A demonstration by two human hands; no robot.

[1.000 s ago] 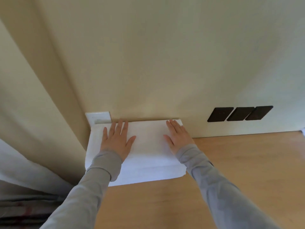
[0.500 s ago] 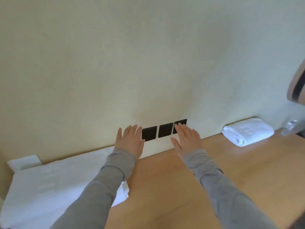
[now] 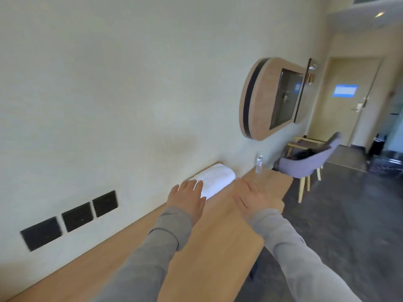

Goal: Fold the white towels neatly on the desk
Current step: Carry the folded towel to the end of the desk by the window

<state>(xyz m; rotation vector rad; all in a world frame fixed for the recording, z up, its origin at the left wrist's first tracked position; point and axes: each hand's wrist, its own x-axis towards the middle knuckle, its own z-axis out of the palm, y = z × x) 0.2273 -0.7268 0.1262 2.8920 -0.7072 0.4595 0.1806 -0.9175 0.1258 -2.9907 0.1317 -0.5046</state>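
A white towel, loosely rolled or folded, lies on the wooden desk against the wall, toward the desk's far end. My left hand is stretched out flat, its fingertips at the towel's near edge; whether they touch is unclear. Out to the right of the towel, my right hand hovers above the desk with its fingers apart. Neither hand holds anything. Both arms wear grey sleeves.
Three black wall sockets sit low on the wall at left. A water bottle stands at the desk's far end. Beyond it is a purple chair. A wood-framed wall unit hangs above. Dark floor lies right of the desk edge.
The view has swung right along the desk, away from the folded towel at the left end. Both hands have moved from that towel to the second towel at the far end.
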